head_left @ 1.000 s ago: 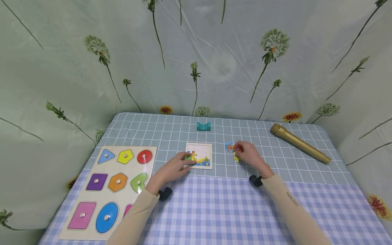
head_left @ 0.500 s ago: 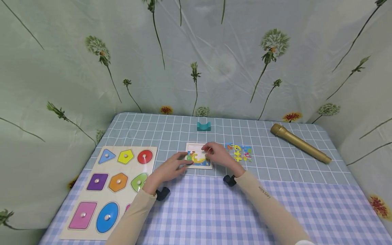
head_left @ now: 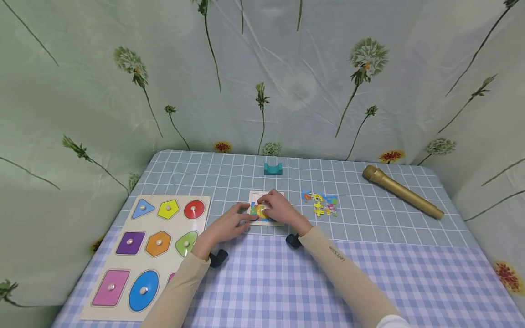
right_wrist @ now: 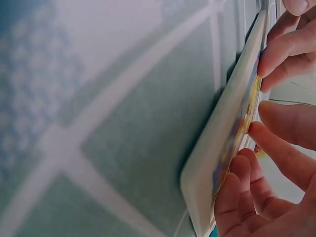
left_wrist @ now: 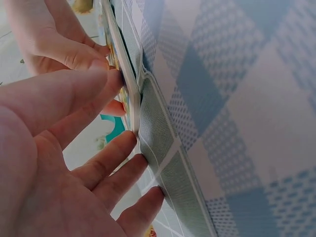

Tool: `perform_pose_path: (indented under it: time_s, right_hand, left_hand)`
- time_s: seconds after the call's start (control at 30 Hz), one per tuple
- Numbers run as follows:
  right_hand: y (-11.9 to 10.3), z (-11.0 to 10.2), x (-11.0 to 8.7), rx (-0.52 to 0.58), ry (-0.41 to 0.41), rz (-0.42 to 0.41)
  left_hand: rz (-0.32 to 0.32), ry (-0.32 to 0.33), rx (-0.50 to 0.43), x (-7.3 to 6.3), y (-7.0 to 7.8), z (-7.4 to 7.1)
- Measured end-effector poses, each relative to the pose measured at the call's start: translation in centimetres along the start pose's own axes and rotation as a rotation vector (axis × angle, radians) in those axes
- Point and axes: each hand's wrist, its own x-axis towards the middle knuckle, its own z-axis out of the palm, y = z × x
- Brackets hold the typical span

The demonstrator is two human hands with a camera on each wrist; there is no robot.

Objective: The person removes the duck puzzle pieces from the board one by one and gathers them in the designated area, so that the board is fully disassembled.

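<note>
A small wooden jigsaw tray (head_left: 255,193) lies mid-table with a colourful picture partly filled in. My left hand (head_left: 226,227) rests at its left side, fingers spread; in the left wrist view its fingertips (left_wrist: 129,138) meet the tray's edge. Over the tray's middle, my right hand (head_left: 282,210) has thumb and index finger bent down onto the picture, pinching a jigsaw piece (right_wrist: 249,123) largely hidden by the fingers. Several loose jigsaw pieces (head_left: 319,210), yellow, blue and pink, lie together to the right of the tray.
A large shape puzzle board (head_left: 141,255) with knobbed pieces lies at the left, partly beneath the left sleeve. Behind the tray stands a teal curved block (head_left: 273,169). A gold microphone (head_left: 402,191) lies at the back right. Patterned cloth (head_left: 295,91) hangs around the table.
My right hand has travelled left from the loose pieces to the tray and lowered onto the picture. My left hand has stayed at the tray's left side, shifting only slightly.
</note>
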Motion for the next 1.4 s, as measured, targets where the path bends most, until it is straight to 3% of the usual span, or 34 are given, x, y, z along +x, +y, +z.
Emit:
perform_pose_path:
  time_s: [0.27,0.5,0.83,1.17,1.4]
  right_hand:
    - [-0.5,0.1,0.7,0.104,0.061,0.056]
    - [-0.2,0.0,1.1,0.134,0.105,0.041]
    - [2.9,-2.9,-1.5,0.310,0.109,0.108]
    - [6.6,-5.6,-4.9,0.206,0.153,0.253]
    - [7.2,-6.0,-5.7,0.091,0.184,0.231]
  left_hand:
    - [-0.008,-0.002,-0.003,0.1,-0.1,0.0]
    - [-0.032,-0.010,0.002,0.1,0.0,0.0]
    - [-0.023,-0.004,0.004,0.2,-0.3,0.2]
    - [-0.040,-0.002,-0.019,0.1,0.0,0.2]
    - [-0.051,0.010,-0.023,0.1,0.4,0.0]
